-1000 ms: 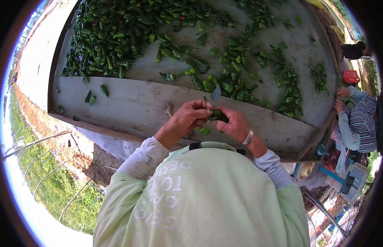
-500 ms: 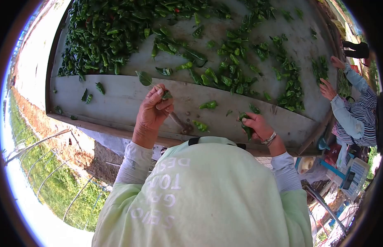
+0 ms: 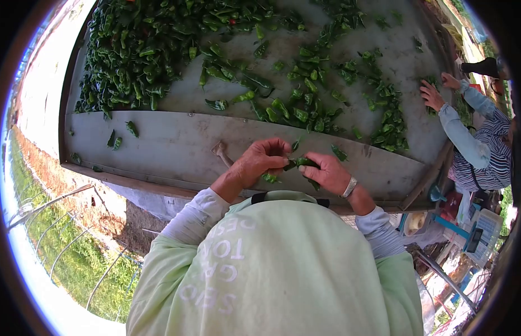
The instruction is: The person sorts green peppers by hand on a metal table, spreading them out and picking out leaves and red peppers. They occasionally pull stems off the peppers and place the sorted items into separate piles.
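Close together over the table's near strip, both hands meet at a green pepper point(image 3: 306, 162). My right hand point(image 3: 331, 175), with a metal watch on its wrist, is closed around that pepper, and another green tip pokes out below its fingers. My left hand point(image 3: 259, 163) pinches the pepper's left end between thumb and fingertips. Just under the left fingertips lies a loose pepper point(image 3: 270, 177), partly hidden. A small pepper point(image 3: 339, 152) rests beyond the right hand, and a small green piece point(image 3: 296, 144) is above the gap between the hands.
A large heap of green peppers point(image 3: 131, 61) covers the metal table's point(image 3: 176, 131) far left. Looser peppers point(image 3: 305, 106) spread across the middle and right. At the right edge, another person's hands point(image 3: 432, 96) touch peppers. A brown stick-like piece point(image 3: 221, 150) lies left of my hands.
My left hand has moved right and down to meet the right hand; the leaf it held is no longer visible. My right hand has shifted left with its pepper.
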Motion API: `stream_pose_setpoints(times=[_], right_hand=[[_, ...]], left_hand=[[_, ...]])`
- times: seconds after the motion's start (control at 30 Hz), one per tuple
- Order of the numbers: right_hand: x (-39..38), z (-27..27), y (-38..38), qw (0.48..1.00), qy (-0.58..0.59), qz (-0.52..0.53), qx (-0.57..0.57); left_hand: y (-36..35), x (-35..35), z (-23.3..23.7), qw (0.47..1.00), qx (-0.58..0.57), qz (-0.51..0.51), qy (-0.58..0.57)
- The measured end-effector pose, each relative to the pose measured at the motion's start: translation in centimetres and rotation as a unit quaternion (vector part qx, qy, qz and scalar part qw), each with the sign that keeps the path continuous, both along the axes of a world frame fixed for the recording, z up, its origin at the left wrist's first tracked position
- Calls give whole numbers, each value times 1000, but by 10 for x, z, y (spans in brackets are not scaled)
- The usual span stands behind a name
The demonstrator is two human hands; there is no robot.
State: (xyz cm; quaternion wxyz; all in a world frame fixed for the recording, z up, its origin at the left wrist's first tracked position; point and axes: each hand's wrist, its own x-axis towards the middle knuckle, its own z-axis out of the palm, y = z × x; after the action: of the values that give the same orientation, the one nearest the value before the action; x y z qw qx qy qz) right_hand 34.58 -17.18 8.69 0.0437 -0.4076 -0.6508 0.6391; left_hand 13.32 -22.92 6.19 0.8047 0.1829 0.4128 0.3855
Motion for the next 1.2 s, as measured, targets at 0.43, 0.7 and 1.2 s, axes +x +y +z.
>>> stream_pose_setpoints(times=[0.43, 0.7, 1.2], right_hand=[[12, -12, -15, 997, -64, 45, 10], [71, -9, 25, 937, 77, -220, -261], [90, -94, 4, 998, -65, -20, -9]], left_hand=[[-23, 7, -14, 983, -127, 117, -57], [-1, 2, -15, 984, -60, 156, 56], [59, 60, -69, 661, 401, -192, 604]])
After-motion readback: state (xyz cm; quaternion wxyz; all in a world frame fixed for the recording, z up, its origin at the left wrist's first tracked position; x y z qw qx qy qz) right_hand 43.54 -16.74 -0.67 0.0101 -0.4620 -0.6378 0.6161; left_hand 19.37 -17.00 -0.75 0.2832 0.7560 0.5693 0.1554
